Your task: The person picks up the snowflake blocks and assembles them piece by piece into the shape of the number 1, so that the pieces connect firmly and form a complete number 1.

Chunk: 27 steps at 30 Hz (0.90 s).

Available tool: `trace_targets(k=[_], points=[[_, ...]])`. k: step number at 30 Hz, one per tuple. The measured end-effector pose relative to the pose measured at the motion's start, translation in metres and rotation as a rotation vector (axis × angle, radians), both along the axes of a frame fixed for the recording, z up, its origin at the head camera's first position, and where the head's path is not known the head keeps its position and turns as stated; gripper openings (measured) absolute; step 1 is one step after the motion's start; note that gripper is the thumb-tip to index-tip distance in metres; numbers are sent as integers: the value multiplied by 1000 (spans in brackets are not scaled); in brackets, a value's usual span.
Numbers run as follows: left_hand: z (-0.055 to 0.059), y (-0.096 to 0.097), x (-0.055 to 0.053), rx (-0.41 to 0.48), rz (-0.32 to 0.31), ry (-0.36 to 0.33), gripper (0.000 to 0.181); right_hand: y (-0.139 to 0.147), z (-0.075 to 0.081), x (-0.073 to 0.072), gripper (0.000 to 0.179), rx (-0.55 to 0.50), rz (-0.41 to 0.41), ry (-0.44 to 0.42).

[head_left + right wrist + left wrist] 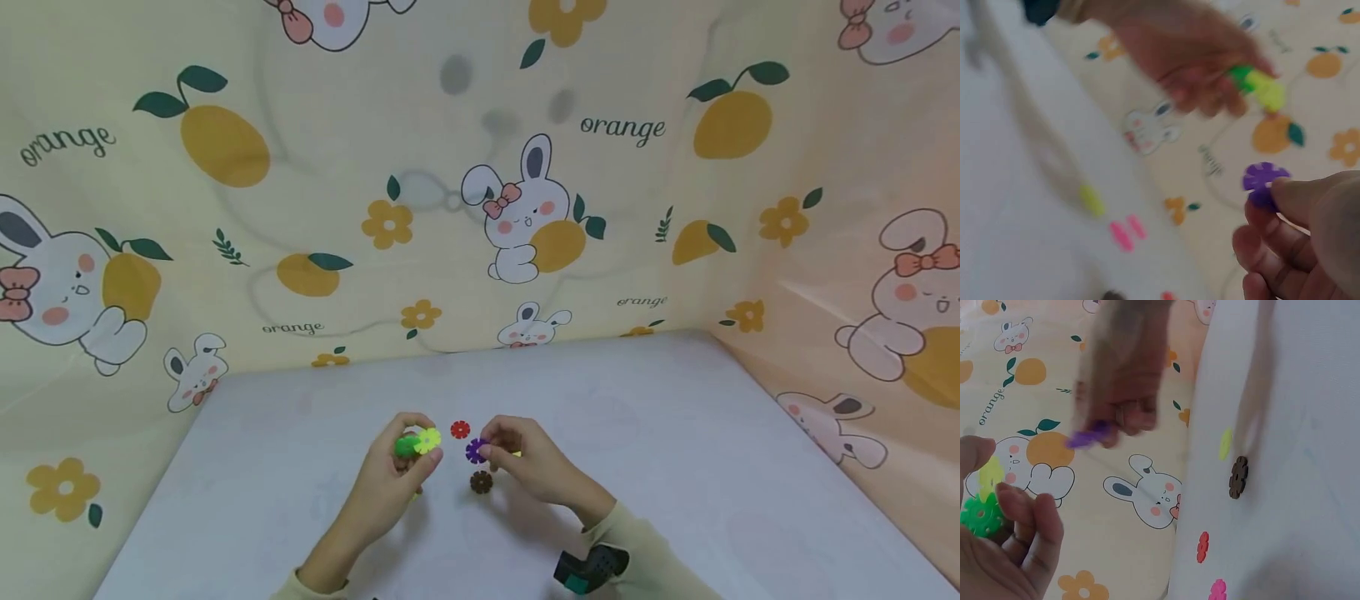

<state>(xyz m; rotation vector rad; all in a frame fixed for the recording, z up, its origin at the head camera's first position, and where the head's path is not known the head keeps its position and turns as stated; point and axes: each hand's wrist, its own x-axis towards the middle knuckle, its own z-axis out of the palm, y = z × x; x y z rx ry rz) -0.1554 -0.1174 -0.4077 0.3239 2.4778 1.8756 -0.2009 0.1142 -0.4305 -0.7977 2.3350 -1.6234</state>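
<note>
My left hand (382, 479) holds a green notched plastic disc (406, 447) with a yellow notched disc (427, 440) against it; they look joined, though fingers partly cover the seam. Opposite, my right hand (536, 460) pinches a purple notched disc (475, 451) between thumb and fingers. A small gap separates the purple disc from the yellow one. In the right wrist view the purple disc (1262, 181) faces the camera, its slotted rim visible. Both hands are raised above the white table, and the left wrist view shows the right hand blurred.
On the white table (675, 467) lie a red disc (460, 429) and a brown disc (482, 482) between the hands. The wrist views also show a yellow disc (1225, 444) and pink discs (1121, 235) there. A patterned cloth (450, 275) rises behind the table.
</note>
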Motion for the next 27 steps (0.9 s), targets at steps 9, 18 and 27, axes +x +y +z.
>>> trace_targets(k=[9, 18, 27], points=[[1, 5, 10, -28, -75, 47, 30, 0, 27, 15, 18, -262, 14, -62], [9, 10, 19, -44, -132, 115, 32, -4, 36, 26, 12, -180, -50, 89], [13, 10, 20, -72, -160, 143, 32, -6, 44, 35, 13, -135, -49, 158]])
